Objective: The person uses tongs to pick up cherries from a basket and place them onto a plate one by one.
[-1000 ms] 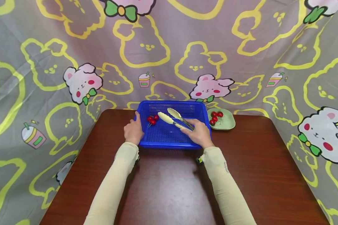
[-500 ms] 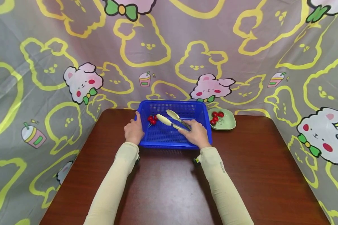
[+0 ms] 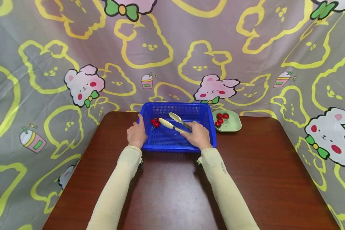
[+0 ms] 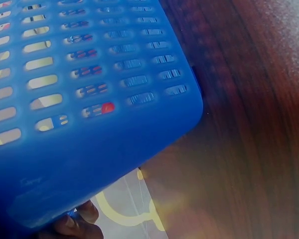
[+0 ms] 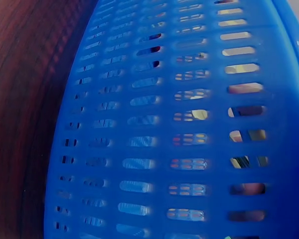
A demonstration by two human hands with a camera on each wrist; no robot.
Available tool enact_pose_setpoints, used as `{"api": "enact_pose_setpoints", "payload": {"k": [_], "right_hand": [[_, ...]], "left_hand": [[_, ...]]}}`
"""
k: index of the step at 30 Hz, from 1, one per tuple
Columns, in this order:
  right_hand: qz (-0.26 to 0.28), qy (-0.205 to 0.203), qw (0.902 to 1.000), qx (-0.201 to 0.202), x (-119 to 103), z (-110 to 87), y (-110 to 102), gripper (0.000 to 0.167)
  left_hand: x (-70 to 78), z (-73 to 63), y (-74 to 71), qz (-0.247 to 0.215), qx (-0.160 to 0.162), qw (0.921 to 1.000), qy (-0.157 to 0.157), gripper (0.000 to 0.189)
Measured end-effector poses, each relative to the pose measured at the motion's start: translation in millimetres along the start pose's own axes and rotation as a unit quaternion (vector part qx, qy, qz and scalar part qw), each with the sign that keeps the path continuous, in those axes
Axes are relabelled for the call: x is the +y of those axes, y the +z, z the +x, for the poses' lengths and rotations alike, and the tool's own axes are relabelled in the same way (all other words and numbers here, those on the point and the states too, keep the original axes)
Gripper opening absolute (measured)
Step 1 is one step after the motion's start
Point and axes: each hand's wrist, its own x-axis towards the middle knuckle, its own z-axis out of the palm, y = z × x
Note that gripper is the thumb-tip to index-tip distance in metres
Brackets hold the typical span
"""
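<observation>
On the table, a blue plastic basket (image 3: 176, 148) with slotted walls holds a small cluster of red cherries (image 3: 154, 122) at its left side. My left hand (image 3: 136, 134) grips the basket's left rim; fingertips (image 4: 89, 213) show at that rim in the left wrist view. Over the basket, my right hand (image 3: 199, 135) holds metal tongs (image 3: 187, 126) with cream-coloured tips. The tongs' tips are spread apart with nothing between them, the nearer one close to the cherries. Whether it touches them I cannot tell. The right wrist view is filled mostly by the basket wall (image 5: 154, 112).
A pale green dish (image 3: 233, 124) with several cherries (image 3: 220, 120) stands just right of the basket. The brown wooden table (image 3: 166, 191) stretches in front and to both sides. A patterned curtain (image 3: 172, 48) encloses its back and sides.
My right hand has moved slightly left with the tongs, bringing their tips nearer the cherries in the basket. The left hand stays on the rim.
</observation>
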Motion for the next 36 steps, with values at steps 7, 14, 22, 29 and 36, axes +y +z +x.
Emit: {"api": "enact_pose_setpoints", "payload": {"k": [7, 14, 22, 29, 36], "right_hand": [[-0.012, -0.006, 0.9998, -0.013, -2.3, 0.4, 1.2, 0.056], [-0.028, -0.018, 0.9991, -0.026, -4.9, -0.2, 3.6, 0.057], [-0.068, -0.042, 0.9966, -0.022, -17.4, -2.0, 14.1, 0.055], [-0.102, -0.044, 0.9933, -0.032, -34.6, 1.9, 25.0, 0.051], [-0.111, -0.055, 0.9916, -0.037, -41.1, 7.7, 31.3, 0.044]], "left_hand": [[-0.4, 0.5, -1.0, 0.002, 0.001, 1.0000, 0.001, 0.108], [-1.9, -0.1, -1.5, -0.001, 0.000, 1.0000, 0.000, 0.110], [-2.9, -0.8, -1.1, 0.001, 0.002, 1.0000, 0.002, 0.109], [-0.3, -1.8, 1.3, 0.000, 0.001, 1.0000, 0.002, 0.108], [0.6, -1.5, -0.1, 0.003, 0.005, 1.0000, -0.001, 0.109]]}}
